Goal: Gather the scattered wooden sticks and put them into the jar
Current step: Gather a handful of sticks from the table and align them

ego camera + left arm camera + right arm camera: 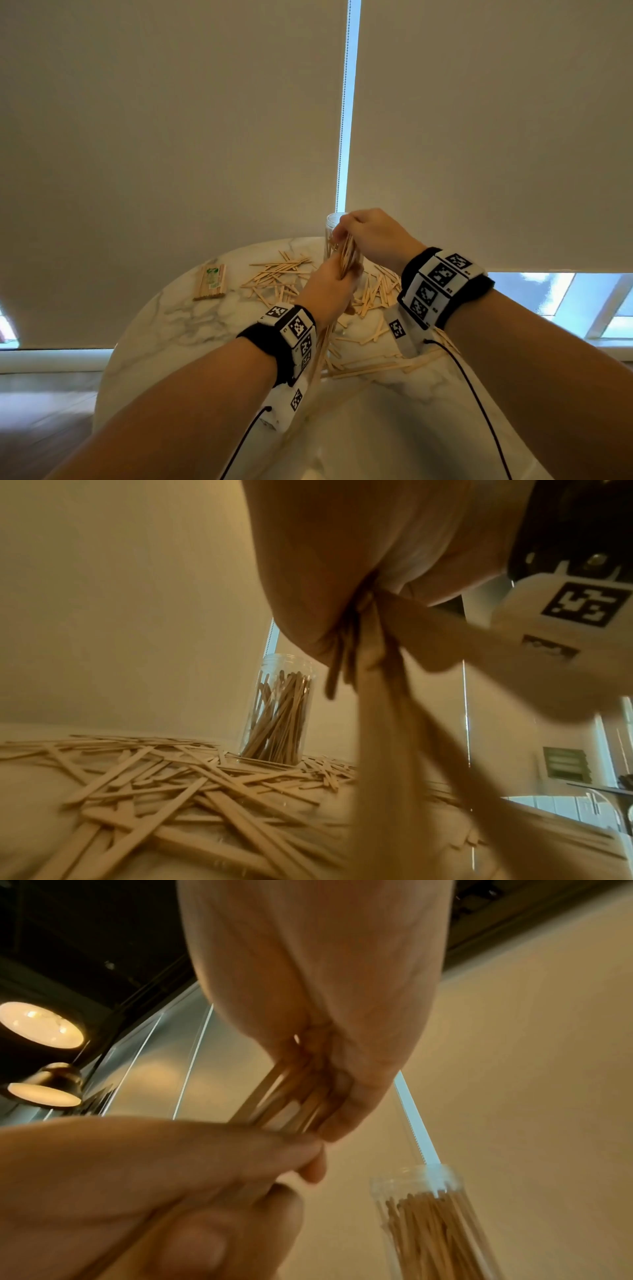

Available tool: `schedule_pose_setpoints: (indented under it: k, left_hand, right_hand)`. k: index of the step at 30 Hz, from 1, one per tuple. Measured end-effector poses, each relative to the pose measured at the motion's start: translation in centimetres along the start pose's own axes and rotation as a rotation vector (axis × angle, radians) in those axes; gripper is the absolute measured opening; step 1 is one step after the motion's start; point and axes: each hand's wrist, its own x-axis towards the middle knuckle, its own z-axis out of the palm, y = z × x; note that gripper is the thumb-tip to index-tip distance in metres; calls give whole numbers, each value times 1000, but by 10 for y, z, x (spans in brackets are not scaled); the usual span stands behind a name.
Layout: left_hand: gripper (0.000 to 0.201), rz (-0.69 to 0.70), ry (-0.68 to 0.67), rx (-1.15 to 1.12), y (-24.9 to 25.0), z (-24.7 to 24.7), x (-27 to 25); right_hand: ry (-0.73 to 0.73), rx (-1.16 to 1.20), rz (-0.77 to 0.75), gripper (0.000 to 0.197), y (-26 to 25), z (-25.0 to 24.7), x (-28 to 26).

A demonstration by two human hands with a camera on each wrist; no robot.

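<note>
A bundle of wooden sticks (347,257) stands nearly upright above the table, held by both hands. My left hand (330,286) grips its lower part, and stick ends hang down past the wrist. My right hand (364,231) pinches the top of the bundle (284,1102) from above. The clear jar (331,222) stands just behind the hands, mostly hidden by them; the left wrist view shows the jar (279,710) upright and holding several sticks. Many loose sticks (274,277) lie scattered on the marble table (171,322) around the jar and under my wrists.
A wrapped pack of sticks (210,282) lies at the table's back left. Window blinds (171,120) hang close behind the round table. More loose sticks (370,365) lie between my forearms, and cables run from both wrist cameras.
</note>
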Motion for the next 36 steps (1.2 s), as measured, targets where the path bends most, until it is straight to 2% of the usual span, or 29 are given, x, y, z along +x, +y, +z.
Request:
schedule_pose_setpoints:
  k: [2, 4, 6, 8, 10, 11, 12, 13, 15, 16, 18, 19, 21, 22, 24, 26, 28, 29, 33, 36]
  left_hand:
    - [21, -5, 9, -42, 4, 1, 3]
    - [23, 0, 50, -69, 4, -5, 7]
    - [23, -2, 144, -88, 3, -17, 12]
    - [25, -3, 253, -136, 4, -30, 17]
    - [25, 0, 340, -251, 6, -39, 20]
    - [23, 6, 373, -314, 8, -42, 21]
    - [21, 13, 400, -366, 9, -42, 22]
    - [19, 13, 416, -402, 10, -40, 22]
    - [19, -13, 397, -444, 8, -33, 18]
    - [22, -39, 371, -460, 7, -30, 15]
    - [25, -72, 347, -490, 7, -28, 10]
    - [24, -65, 355, -499, 10, -30, 9]
    - [23, -18, 408, -499, 15, -38, 9]
    - [23, 4, 438, -506, 18, -41, 9]
    - [24, 18, 453, -537, 20, -43, 8]
    - [23, -2, 405, -554, 21, -38, 4]
    - [21, -20, 383, -565, 24, -35, 2]
    - [21, -15, 395, -562, 26, -36, 2]
    - [21, 8, 436, -577, 30, -45, 2]
    - [21, -16, 433, -585, 30, -49, -2]
  right_hand:
    - [25, 76, -19, 40, 1, 3, -4]
    - [76, 178, -5, 60, 1, 3, -12]
    - [56, 198, 21, 71, 7, 4, -26]
    - [-123, 114, 35, 77, 21, 12, -42]
    - [-372, -30, 64, 91, 35, 28, -55]
    - [-471, -79, 94, 91, 38, 36, -60]
    - [-524, -105, 106, 80, 41, 44, -62]
    - [-534, -110, 96, 58, 43, 51, -61]
    - [-453, -86, 48, 21, 40, 57, -59]
    - [-401, -70, 35, 13, 37, 57, -59]
    - [-349, -63, 18, 16, 28, 53, -60]
    - [-369, -58, 17, 24, 26, 52, -61]
    - [-503, -60, 80, 41, 24, 51, -67]
    - [-590, -50, 132, 43, 24, 50, -71]
    - [-672, 69, 172, 33, 24, 50, -75]
    - [-537, 225, 151, 23, 22, 50, -76]
    - [-389, 341, 177, 24, 18, 50, -75]
    - [-385, 391, 192, 25, 19, 51, -75]
    - [-554, 458, 246, 31, 23, 50, -81]
    - [-526, 352, 262, 23, 24, 47, -83]
